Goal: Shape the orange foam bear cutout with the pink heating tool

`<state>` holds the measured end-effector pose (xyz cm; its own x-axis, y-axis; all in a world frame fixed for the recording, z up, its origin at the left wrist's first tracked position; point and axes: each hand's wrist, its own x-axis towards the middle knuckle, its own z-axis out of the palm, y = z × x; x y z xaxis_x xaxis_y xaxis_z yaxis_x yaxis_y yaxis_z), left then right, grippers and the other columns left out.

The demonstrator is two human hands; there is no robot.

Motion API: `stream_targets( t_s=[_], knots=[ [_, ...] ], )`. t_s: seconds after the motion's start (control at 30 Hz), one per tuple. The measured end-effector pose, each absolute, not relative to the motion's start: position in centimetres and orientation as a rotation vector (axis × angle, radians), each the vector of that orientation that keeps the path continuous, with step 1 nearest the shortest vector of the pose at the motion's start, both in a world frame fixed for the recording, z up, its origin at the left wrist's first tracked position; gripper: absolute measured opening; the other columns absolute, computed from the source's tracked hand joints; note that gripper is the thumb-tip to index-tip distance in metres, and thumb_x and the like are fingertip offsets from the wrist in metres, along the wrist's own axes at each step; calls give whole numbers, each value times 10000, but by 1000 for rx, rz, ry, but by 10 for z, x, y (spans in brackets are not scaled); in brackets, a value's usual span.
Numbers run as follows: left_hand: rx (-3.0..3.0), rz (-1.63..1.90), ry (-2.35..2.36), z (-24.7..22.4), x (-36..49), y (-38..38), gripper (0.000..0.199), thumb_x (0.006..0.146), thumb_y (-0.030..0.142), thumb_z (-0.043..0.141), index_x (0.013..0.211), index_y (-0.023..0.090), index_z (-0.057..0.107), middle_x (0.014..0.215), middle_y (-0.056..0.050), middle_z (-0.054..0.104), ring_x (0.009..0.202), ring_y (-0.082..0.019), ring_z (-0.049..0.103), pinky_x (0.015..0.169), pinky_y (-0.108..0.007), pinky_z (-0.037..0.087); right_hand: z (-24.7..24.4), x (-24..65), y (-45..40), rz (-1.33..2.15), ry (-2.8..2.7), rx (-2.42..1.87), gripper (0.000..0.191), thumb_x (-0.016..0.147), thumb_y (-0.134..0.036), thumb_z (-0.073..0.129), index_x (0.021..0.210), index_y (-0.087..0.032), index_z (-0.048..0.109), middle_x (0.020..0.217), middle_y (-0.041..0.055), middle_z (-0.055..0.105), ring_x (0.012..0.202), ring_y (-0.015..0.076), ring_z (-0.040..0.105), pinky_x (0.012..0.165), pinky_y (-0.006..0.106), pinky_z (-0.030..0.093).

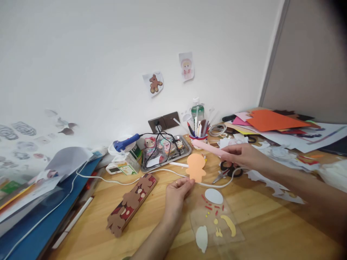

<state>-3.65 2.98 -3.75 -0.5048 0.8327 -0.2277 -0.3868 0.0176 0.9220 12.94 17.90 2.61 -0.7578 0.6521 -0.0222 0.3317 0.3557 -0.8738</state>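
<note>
Pinched in my left hand, a flat orange doll-shaped cutout stands upright, held by its lower edge. My right hand grips a long pink stick-like tool that points left, its tip above the cutout's head and not touching it. A white cable passes by both hands. Below them lies a clear sheet bearing white oval pieces, small red strips and yellow pieces. Black-handled scissors rest under my right hand.
Brown bear cutouts lie on a box at the left. Behind are a metal tray, a blue glue gun, a pen cup and a bottle. Coloured paper and white scraps cover the right side.
</note>
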Motion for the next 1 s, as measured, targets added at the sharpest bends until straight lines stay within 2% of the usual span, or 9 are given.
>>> stream_targets(
  t_s=[0.27, 0.43, 0.63, 0.9, 1.0],
  knots=[
    [510, 1669, 1363, -36, -34, 29, 186, 550, 284, 675, 574, 114, 603, 514, 10, 500, 489, -68, 405, 505, -194, 313, 4, 121, 174, 1421, -2547, -569, 353, 668, -432, 552, 903, -176, 614, 754, 12, 609, 682, 170, 536, 535, 223, 359],
    [505, 1666, 1368, -35, -33, 29, 197, 528, 280, 688, 582, 106, 612, 485, 19, 483, 450, -56, 370, 470, -192, 286, -1, 116, 167, 1500, -2516, -512, 332, 683, -410, 547, 895, -164, 616, 750, 18, 611, 678, 162, 533, 542, 220, 362],
    [483, 1672, 1372, -31, -30, 28, 203, 513, 286, 694, 584, 112, 616, 523, 2, 537, 499, -81, 434, 510, -203, 316, 11, 121, 172, 1358, -2501, -620, 370, 672, -463, 532, 843, -149, 625, 666, 14, 581, 608, 146, 507, 495, 216, 338],
    [460, 1652, 1397, -32, -33, 30, 182, 531, 271, 688, 582, 117, 604, 516, 13, 519, 493, -67, 427, 520, -196, 329, 29, 131, 178, 1410, -2270, -881, 380, 682, -475, 511, 828, -134, 596, 611, 26, 567, 543, 125, 503, 442, 198, 324],
    [461, 1661, 1393, -32, -33, 30, 175, 545, 260, 681, 598, 110, 608, 523, 7, 520, 494, -66, 427, 516, -193, 327, 26, 132, 181, 1425, -2289, -887, 395, 692, -475, 503, 899, -149, 586, 642, 23, 575, 552, 123, 505, 443, 198, 313]
  ],
)
